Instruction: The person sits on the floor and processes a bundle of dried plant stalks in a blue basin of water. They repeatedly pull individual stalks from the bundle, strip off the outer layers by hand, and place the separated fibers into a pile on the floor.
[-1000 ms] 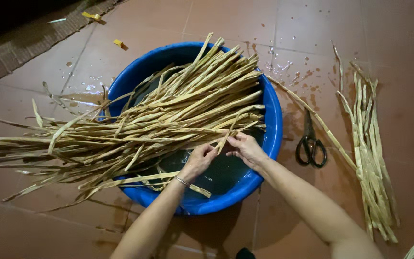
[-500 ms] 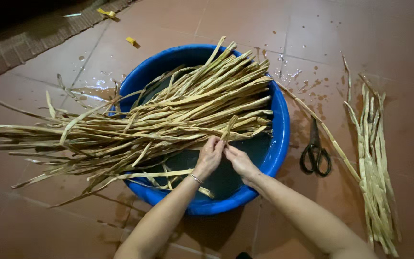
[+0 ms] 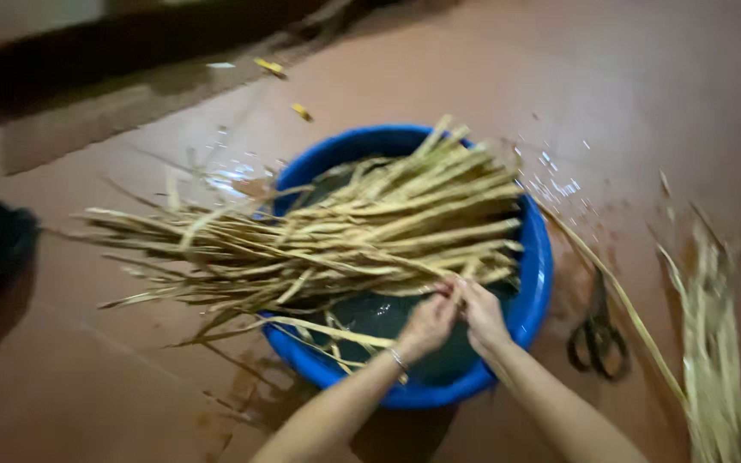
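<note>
As the view swung right | both hands (blurred) still pinch stalks (image 3: 370, 231).

Setting: home floor or yard used as craft workspace. Evidence: reddish-brown tiled floor (image 3: 662, 94), wet in patches; round blue plastic basin (image 3: 535, 283) of water; soaking pale dried plant strips (image 3: 370, 231); black-handled scissors (image 3: 598, 330).

Glossy blue plastic basin (image 3: 535, 283), dry fibrous straw-coloured reed strips (image 3: 370, 227), smooth wet reddish floor tiles (image 3: 662, 103).
</note>
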